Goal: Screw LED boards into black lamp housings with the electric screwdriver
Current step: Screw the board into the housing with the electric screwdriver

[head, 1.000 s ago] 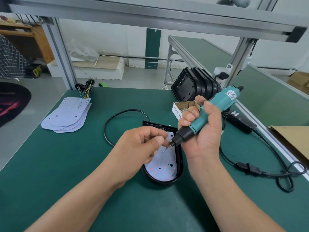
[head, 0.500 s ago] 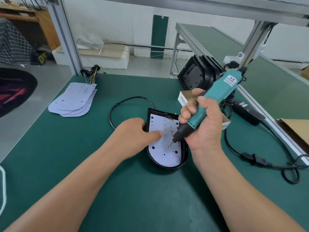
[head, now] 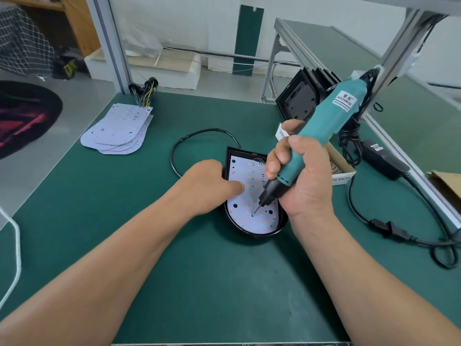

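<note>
Green bench mat point(head: 199, 283), black lamp housing point(head: 257, 235) flat at its centre, LED board point(head: 239, 213) seated inside. Clenched in right hand point(head: 304, 181): teal electric screwdriver point(head: 331, 116), bit point(head: 257, 210) on a hole near rounded end. Pinning board: left hand point(head: 207, 183), finger point(head: 237, 188) outstretched. Best driven squarely, pressure steady.

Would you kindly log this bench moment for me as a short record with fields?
right hand: grips the electric screwdriver, bit tip down on the LED board
left hand: finger presses the LED board
LED board: lying inside the black lamp housing
spare boards: stacked at the table's far left
spare housings: stood in a row, far right
screw box: open, behind the right hand
</note>
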Tool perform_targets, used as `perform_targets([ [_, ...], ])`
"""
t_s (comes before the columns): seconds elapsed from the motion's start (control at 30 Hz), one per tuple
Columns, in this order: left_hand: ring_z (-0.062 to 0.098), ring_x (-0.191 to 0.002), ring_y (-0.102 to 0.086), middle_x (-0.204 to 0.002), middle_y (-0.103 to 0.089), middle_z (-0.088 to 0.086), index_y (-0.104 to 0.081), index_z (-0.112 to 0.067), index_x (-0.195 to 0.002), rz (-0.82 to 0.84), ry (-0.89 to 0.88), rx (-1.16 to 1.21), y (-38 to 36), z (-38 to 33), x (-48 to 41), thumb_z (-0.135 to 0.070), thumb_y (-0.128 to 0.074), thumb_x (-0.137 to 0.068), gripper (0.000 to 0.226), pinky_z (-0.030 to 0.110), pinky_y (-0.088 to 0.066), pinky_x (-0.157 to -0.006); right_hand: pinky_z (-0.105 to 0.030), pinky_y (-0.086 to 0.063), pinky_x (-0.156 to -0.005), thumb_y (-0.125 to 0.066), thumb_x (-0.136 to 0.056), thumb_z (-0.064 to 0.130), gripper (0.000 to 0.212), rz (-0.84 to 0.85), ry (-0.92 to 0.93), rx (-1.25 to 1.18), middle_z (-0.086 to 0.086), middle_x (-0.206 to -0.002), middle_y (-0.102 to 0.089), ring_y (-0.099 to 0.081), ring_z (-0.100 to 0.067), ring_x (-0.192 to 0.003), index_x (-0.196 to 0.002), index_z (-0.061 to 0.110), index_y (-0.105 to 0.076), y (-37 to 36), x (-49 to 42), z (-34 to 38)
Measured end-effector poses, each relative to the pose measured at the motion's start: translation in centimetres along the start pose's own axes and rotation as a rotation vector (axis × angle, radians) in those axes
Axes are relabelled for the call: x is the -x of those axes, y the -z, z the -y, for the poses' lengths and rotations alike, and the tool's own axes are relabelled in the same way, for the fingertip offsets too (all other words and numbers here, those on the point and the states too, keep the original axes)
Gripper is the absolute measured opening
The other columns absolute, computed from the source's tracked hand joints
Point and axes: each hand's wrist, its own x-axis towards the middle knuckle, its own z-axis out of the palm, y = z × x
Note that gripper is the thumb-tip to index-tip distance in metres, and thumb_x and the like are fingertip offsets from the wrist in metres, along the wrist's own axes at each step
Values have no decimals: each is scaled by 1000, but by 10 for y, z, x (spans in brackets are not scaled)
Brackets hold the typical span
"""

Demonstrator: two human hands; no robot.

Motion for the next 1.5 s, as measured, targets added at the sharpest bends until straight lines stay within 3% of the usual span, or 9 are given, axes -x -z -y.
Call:
perform_targets([
  [0.17,15,-48,-30,-51,-34,-12,-41,-22,-66,-17,15,22,-2,1,-1,-46,-70,-70,38,31,-26,-52,-28,-42,-49,-60,-83,18,26,52,19,33,-4,-63,-43,-47,-24,-47,-108,13,-62,-2,2,2],
  [0.4,17,-49,-30,-51,-33,-12,-39,-22,-64,-21,19,-1,-2,-3,1,-39,-71,-78,39,30,-25,-52,-26,-43,-51,-58,-83,14,19,255,108,145,-6,-60,-43,-49,-25,-40,-101,12,-64,-11,11,7],
  [0.67,21,-58,-37,-63,-41,-3,-46,-19,-71,-12,28,-1,-1,-6,3,-37,-71,-82,33,34,-29,-58,-26,-43,-51,-59,-83,15,19,223,111,137,-6,-60,-43,-49,-24,-41,-101,11,-64,-13,12,7],
  [0.93,19,-51,-29,-51,-30,-11,-34,-22,-65,-23,31,-16,-2,-5,2,-39,-70,-79,43,31,-24,-53,-26,-43,-49,-60,-84,16,14,201,111,169,-5,-60,-42,-48,-24,-40,-98,14,-64,-13,11,6],
  [1.03,20,-53,-29,-53,-30,-10,-34,-22,-66,-23,18,-20,-2,-5,3,-39,-70,-80,42,32,-24,-54,-27,-42,-48,-60,-84,15,4,198,106,217,-6,-59,-39,-46,-25,-39,-86,17,-57,-17,12,7],
  [1.2,22,-57,-29,-60,-32,-5,-36,-21,-70,-22,8,-15,-1,-7,5,-39,-70,-80,40,34,-24,-56,-28,-41,-49,-60,-80,15,23,244,103,275,-10,-56,-34,-47,-25,-38,-72,11,-39,-20,14,8],
  [1.37,20,-55,-27,-57,-30,-8,-32,-22,-67,-19,12,-8,-2,-7,5,-42,-72,-82,47,33,-23,-55,-28,-42,-51,-62,-77,16,6,292,49,228,-6,-57,-39,-50,-25,-42,-82,19,-62,-19,14,9],
  [1.5,18,-53,-27,-54,-30,-10,-33,-23,-66,-13,14,28,-1,-6,5,-41,-70,-78,43,33,-23,-54,-31,-46,-56,-63,-82,15,21,285,55,158,-8,-61,-41,-51,-26,-50,-101,13,-70,-19,12,11],
])
